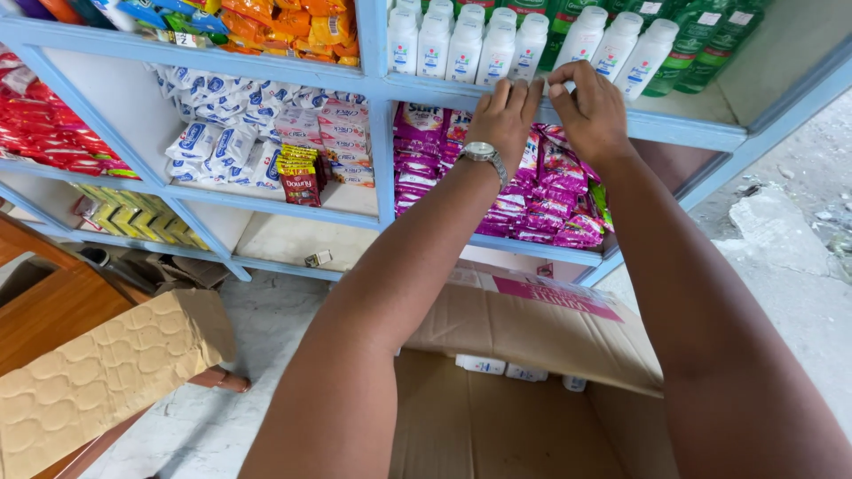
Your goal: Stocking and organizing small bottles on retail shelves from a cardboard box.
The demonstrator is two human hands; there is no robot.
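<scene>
Upper centre of frame: left hand (504,111) and right hand (593,108), fingers curled narrow, are straightening white bottles (497,44) on the blue shelf (692,129); nudging gently would be keeping the row upright.

Both hands, left (504,113) and right (590,111), at white bottles (530,46) on blue shelf (692,131).

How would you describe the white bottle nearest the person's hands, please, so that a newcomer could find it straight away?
On the blue shelf unit, look at the upper shelf with its row of white bottles. The bottle stands just above the left hand and beside the right hand. It alone rises between the two hands; green bottles lie further right.
</scene>
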